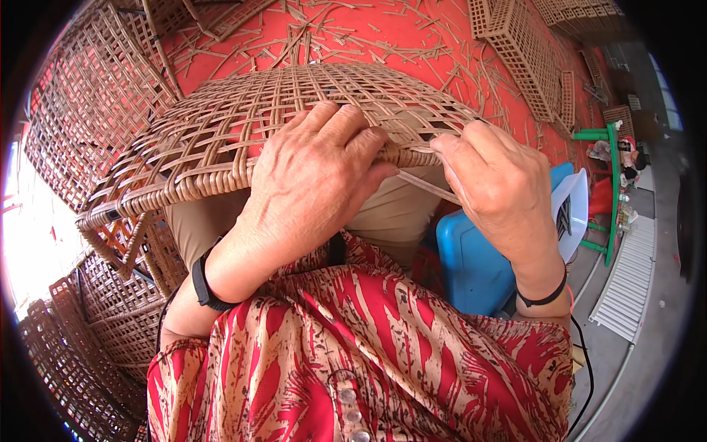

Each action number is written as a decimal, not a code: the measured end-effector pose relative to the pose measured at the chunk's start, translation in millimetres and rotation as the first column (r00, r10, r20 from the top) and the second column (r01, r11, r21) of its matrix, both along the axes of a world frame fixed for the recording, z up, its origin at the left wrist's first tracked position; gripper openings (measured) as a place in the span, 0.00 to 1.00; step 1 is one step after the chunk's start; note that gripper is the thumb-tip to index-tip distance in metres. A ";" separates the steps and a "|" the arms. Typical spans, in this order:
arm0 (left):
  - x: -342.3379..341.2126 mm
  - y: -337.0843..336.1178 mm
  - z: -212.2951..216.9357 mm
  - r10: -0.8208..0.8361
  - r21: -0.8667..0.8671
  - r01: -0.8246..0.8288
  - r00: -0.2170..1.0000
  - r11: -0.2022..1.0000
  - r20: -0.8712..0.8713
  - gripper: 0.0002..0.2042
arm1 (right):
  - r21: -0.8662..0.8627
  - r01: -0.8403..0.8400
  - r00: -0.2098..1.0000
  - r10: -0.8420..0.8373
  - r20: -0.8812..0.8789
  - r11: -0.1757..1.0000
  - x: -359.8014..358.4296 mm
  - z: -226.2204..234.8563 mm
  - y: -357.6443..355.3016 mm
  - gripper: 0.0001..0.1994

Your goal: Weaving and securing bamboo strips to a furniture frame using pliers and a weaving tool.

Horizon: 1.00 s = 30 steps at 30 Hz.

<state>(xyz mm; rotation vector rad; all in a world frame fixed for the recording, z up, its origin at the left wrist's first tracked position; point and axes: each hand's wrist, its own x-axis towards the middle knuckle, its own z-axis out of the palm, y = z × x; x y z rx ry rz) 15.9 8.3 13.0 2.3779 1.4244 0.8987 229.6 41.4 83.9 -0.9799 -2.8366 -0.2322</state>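
A brown open-weave wicker panel (pixel 213 121) lies across my lap, its near edge wrapped tightly with strands on the left part. My left hand (pixel 313 166) is closed over that near edge, thumb and fingers pinching the wrapped rim. My right hand (pixel 497 184), closed too, grips a flat wicker strand (pixel 427 186) that runs from the rim near my left thumb. The right fingertips are close to the rim's right part. What lies under my left palm is hidden.
Other wicker pieces stand at the left (pixel 99 110) and upper right (pixel 519 59). Cut strand scraps (pixel 368 40) litter the red floor. By my right forearm are a blue plastic stool (pixel 471 261) and a white tray (pixel 573 210) holding dark pieces. A green frame (pixel 615 195) stands farther right.
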 end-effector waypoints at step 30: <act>0.7 10.9 5.3 -0.126 -0.151 0.127 0.992 0.980 0.014 0.20 | -0.179 -0.040 0.979 0.003 -0.203 0.983 0.2 -19.6 9.4 0.07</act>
